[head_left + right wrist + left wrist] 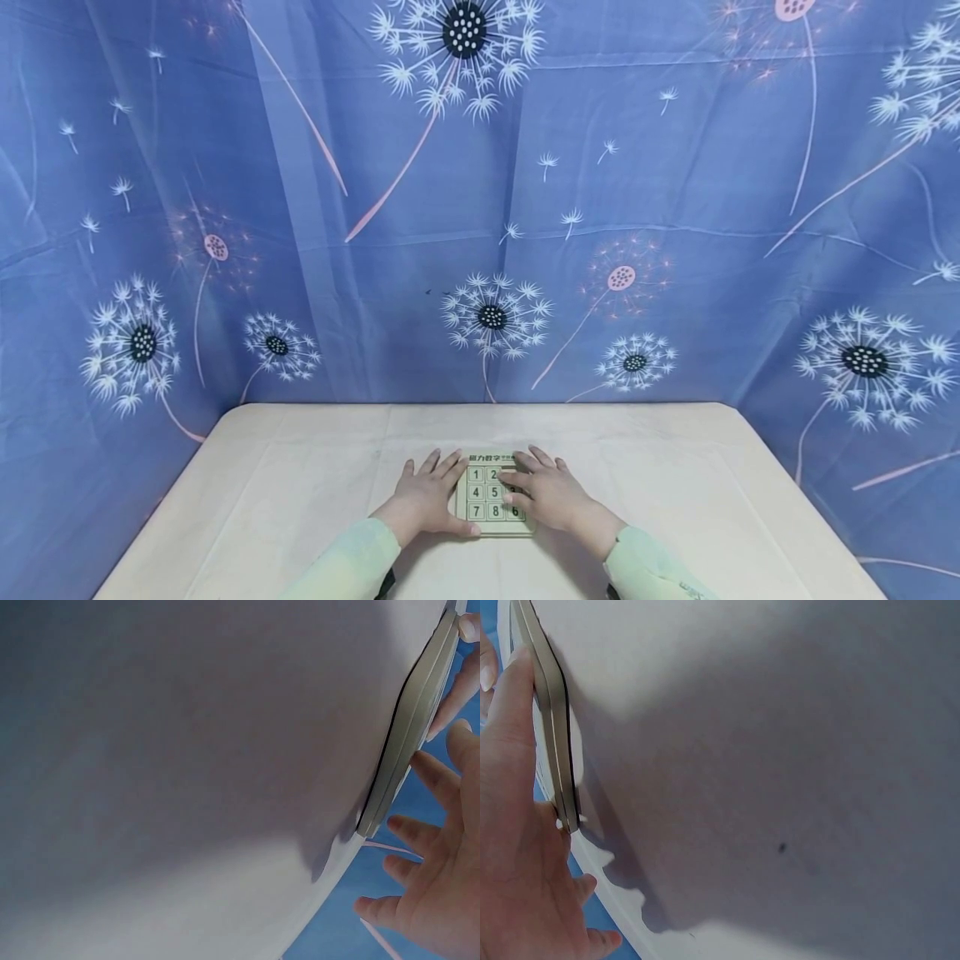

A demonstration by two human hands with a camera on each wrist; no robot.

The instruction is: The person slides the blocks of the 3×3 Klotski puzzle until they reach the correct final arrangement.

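A pale yellow-green number slide puzzle (pixel 485 492) lies flat on the table in the head view, its square tiles marked with black numerals. Along its left side my left hand (pixel 429 497) rests with fingers spread and straight. The left thumb (pixel 514 694) touches the near edge, and the index finger reaches the far left corner. My right hand (pixel 558 497) lies over the right side, with its thumb and index finger above the right-hand tiles and covering part of them. The remaining right fingers (pixel 412 832) are spread near the puzzle's edge (pixel 405 727).
The cream-coloured table (pixel 300 467) stretches out on both sides of the puzzle. A blue cloth (pixel 405 333) printed with dandelions hangs behind it and along both sides. A small dark spot (pixel 782 847) marks the table surface in the left wrist view.
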